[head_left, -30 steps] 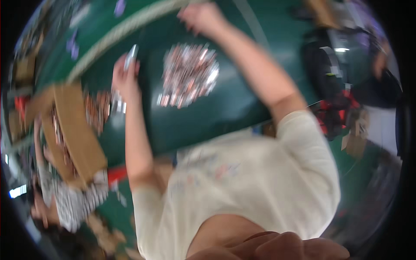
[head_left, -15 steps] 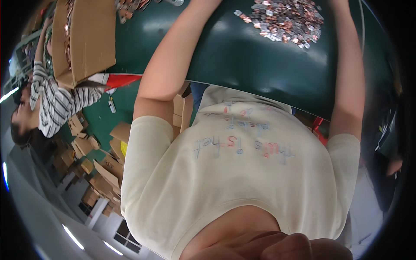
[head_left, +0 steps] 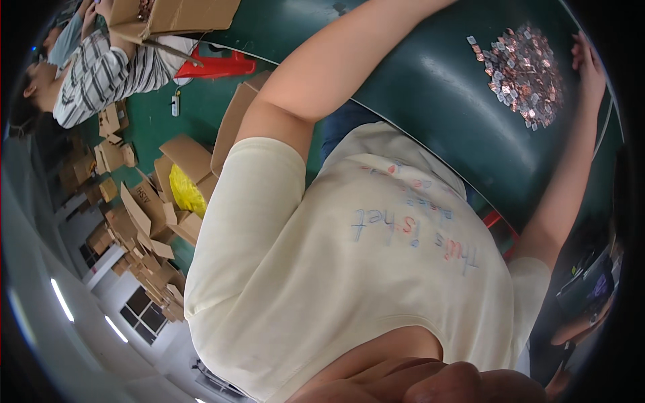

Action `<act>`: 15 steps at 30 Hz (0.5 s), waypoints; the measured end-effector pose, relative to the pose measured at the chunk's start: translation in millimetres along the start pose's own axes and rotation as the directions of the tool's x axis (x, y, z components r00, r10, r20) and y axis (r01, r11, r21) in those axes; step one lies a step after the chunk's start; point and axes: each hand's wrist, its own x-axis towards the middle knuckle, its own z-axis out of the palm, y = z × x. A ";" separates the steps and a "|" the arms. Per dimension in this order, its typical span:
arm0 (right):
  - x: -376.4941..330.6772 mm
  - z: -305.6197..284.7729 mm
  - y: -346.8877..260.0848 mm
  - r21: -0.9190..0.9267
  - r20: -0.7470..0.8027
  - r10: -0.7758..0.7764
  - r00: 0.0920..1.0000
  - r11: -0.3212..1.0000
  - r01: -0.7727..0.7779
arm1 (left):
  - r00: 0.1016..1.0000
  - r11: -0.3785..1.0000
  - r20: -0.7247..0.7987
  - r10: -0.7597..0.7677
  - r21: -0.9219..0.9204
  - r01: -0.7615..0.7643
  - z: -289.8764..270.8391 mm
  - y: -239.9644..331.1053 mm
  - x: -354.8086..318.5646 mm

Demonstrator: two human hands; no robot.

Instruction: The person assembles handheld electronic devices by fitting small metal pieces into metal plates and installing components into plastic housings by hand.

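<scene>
A heap of small flat silver and copper-coloured pieces (head_left: 527,80) lies on the dark green tabletop (head_left: 430,87). Just to the right of this heap, near the table's right edge, my right hand (head_left: 588,62) rests apart from the pieces. Its fingers look loosely spread, and nothing shows in them. My left forearm (head_left: 383,33) reaches over the table from the left and runs out past the top edge, so the left hand is outside the picture. What that hand touches cannot be seen.
An open cardboard box (head_left: 185,17) stands on the table at the upper left, near a person in a striped top (head_left: 94,74). A red stool (head_left: 222,64) and several cartons (head_left: 144,215), one with a yellow bag (head_left: 187,190), are on the floor at left.
The view has turned, so the heap and table appear farther right and lower. My right hand has come into the picture; my left forearm now slants farther right across the top.
</scene>
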 end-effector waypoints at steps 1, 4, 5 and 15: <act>0.9 -3.4 4.3 -0.048 -0.006 0.009 1.000 0.999 -0.010 | 1.000 1.000 0.010 -0.001 0.012 0.001 3.4 8.7 -5.7; 5.7 -3.0 15.9 -0.110 0.009 0.022 1.000 0.994 -0.020 | 0.995 0.995 0.067 0.077 0.058 -0.081 3.3 8.7 -14.0; 2.7 4.3 9.3 -0.115 0.012 0.022 1.000 0.993 -0.020 | 0.996 0.998 0.073 0.055 0.040 -0.058 0.7 9.6 -18.4; 18.7 -13.4 38.4 -0.147 0.065 -0.008 0.998 0.989 0.017 | 0.824 -0.065 -0.523 -0.216 0.850 0.523 78.6 34.3 -1.0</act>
